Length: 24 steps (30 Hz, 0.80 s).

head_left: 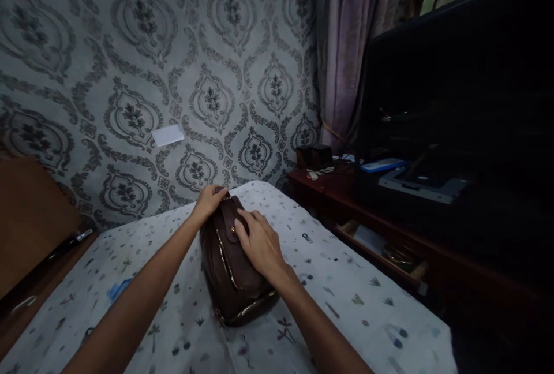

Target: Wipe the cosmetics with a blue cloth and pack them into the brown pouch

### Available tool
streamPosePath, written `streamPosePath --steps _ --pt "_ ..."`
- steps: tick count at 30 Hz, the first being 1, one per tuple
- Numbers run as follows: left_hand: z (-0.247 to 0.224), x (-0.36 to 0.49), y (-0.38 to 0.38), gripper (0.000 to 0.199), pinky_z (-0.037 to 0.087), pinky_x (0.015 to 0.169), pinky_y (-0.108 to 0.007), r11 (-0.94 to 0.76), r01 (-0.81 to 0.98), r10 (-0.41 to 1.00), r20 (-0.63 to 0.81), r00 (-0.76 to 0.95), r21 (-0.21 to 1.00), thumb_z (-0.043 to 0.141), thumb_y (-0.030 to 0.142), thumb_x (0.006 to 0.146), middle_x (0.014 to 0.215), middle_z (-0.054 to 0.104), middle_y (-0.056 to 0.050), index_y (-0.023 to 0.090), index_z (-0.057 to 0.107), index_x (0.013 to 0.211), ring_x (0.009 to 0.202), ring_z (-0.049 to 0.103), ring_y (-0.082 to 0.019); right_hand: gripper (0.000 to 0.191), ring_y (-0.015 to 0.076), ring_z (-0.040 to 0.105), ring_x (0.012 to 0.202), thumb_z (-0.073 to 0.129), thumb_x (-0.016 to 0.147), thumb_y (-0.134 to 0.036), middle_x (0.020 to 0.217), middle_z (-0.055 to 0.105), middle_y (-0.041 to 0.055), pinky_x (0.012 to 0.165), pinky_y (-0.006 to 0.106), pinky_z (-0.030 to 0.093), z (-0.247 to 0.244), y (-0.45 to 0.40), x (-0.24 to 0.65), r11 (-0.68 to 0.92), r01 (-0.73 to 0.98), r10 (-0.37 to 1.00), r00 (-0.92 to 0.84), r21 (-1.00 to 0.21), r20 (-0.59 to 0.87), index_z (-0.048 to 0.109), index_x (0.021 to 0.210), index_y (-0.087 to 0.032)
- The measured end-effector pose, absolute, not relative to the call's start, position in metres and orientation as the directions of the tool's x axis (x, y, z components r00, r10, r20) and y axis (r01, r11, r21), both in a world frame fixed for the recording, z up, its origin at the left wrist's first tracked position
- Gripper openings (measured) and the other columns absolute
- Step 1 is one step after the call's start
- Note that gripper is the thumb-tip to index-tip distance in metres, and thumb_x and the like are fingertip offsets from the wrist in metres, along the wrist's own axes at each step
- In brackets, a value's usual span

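A dark brown leather bag [216, 270] lies on the patterned white sheet, its far end pointing toward the wall. Gold-toned zippers run along its front and near edge, and a flap with a gold-coloured stud [232, 229] sits near the top. My left hand [209, 202] is closed around the bag's far end, near a strap or handle partly covered by the fingers. Beside the stud, my right hand [262, 242] rests on the bag's right side, thumb and fingers apart, covering part of the flap. The undersides of its fingers are hidden.
Beneath the bag is a bed-like surface with a printed sheet [372, 316]. A blue item [119, 290] lies behind my left forearm. On the right stands a dark red desk [320, 188] with an open drawer [376, 255]. A brown cardboard panel [38, 218] is at left.
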<state>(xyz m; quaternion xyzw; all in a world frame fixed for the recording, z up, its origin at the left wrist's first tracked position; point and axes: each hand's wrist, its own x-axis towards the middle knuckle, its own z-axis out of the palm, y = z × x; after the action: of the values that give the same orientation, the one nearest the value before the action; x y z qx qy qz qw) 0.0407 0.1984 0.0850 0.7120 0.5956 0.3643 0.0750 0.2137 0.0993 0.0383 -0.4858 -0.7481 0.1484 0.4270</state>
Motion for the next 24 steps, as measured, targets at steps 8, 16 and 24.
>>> streamPosePath --steps 8,16,24 --pt "0.087 0.048 0.2 0.036 0.041 0.062 -0.028 -0.284 0.806 0.899 0.436 0.036 0.519 0.051 0.043 0.083 0.065 0.067 -0.004 0.016 0.068 0.068 0.067 0.06 -0.019 0.04 0.0278 0.056 0.124 0.038 0.099 -0.027 0.13 0.062 0.015 0.107 0.045 0.043 0.035 0.112 0.228 0.526 0.542 0.829 -0.152 -0.656 0.539 0.064 0.128 -0.018" --pt "0.087 0.05 0.192 0.033 0.04 0.062 -0.026 -0.286 0.813 0.9 0.434 0.045 0.508 0.05 0.042 0.085 0.068 0.066 -0.002 0.016 0.067 0.074 0.069 0.058 -0.018 0.042 0.0243 0.063 0.113 0.049 0.094 -0.035 0.122 0.068 0.0111 0.095 0.041 0.05 0.026 0.127 0.238 0.526 0.34 0.85 -0.185 -0.779 0.493 0.054 0.133 -0.02" --pt "0.088 0.052 0.19 0.03 0.043 0.066 -0.028 -0.282 0.805 0.901 0.433 0.034 0.522 0.052 0.041 0.083 0.072 0.07 -0.004 0.017 0.069 0.075 0.073 0.061 -0.02 0.04 0.0238 0.06 0.118 0.048 0.096 -0.031 0.125 0.066 0.0119 0.105 0.04 0.044 0.022 0.126 0.226 0.53 0.396 0.846 -0.185 -0.75 0.5 0.061 0.132 -0.02"
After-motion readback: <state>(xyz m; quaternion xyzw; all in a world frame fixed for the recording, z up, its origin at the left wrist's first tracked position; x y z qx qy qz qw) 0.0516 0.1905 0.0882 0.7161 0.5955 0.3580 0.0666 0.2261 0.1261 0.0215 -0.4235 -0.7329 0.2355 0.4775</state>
